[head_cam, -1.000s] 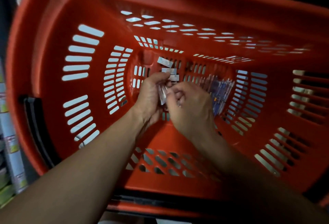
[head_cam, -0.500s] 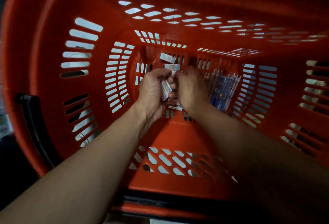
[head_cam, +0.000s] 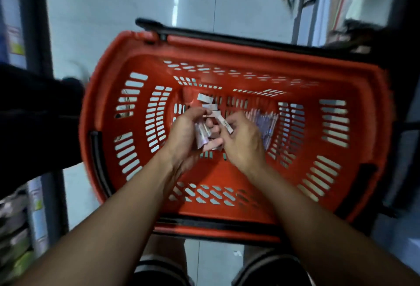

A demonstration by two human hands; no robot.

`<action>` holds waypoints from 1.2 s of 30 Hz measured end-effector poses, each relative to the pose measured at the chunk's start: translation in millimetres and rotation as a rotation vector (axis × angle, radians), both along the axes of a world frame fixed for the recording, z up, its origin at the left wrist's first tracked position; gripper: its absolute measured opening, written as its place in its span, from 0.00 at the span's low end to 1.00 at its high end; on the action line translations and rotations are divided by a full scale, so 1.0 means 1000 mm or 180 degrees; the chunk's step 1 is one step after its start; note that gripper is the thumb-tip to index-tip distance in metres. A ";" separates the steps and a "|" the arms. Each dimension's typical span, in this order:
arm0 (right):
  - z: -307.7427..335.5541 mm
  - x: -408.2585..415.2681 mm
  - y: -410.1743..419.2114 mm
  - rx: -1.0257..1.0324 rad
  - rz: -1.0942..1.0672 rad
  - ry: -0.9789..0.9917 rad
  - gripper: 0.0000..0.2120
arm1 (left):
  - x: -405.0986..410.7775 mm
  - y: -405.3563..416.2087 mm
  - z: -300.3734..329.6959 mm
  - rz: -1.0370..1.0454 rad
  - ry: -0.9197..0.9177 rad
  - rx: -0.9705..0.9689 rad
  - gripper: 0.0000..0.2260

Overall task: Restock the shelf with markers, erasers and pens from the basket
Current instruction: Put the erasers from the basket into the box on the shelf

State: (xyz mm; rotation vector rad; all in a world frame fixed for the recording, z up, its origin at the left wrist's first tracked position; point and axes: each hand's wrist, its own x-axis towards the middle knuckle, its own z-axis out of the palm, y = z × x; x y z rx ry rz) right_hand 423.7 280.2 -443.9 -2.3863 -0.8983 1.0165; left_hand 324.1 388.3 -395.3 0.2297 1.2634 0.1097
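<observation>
Left hand (head_cam: 185,133): grips a bundle of erasers (head_cam: 202,134)
Right hand (head_cam: 243,140): pinches one eraser (head_cam: 225,123)
Basket (head_cam: 250,58): red, beneath both hands

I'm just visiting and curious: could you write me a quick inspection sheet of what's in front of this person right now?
Surface: red basket with slotted walls, standing on a pale floor.
Job's things: small white erasers; a bundle in the left hand, one eraser in the right hand, loose erasers on the basket bottom; a pack of pens beside them.
Clutter: nothing seen.
Grips: left hand curled round the bundle; right hand pinching the single eraser.
Cables: nothing seen.
Surroundings: blurred shelves of goods on both sides; black basket handle at the far rim.
</observation>
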 end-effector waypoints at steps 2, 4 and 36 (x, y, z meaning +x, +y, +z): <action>0.039 0.001 -0.007 0.0123 -0.0132 0.0026 0.07 | 0.001 0.003 0.037 0.0086 -0.0103 -0.0063 0.09; 0.084 0.003 -0.014 0.0270 -0.0260 0.0081 0.08 | 0.002 0.004 0.076 0.0060 -0.0118 -0.0017 0.10; 0.501 -0.124 -0.137 0.1204 -0.1558 -0.1257 0.08 | -0.065 -0.059 0.458 -0.3255 -0.0917 0.3629 0.08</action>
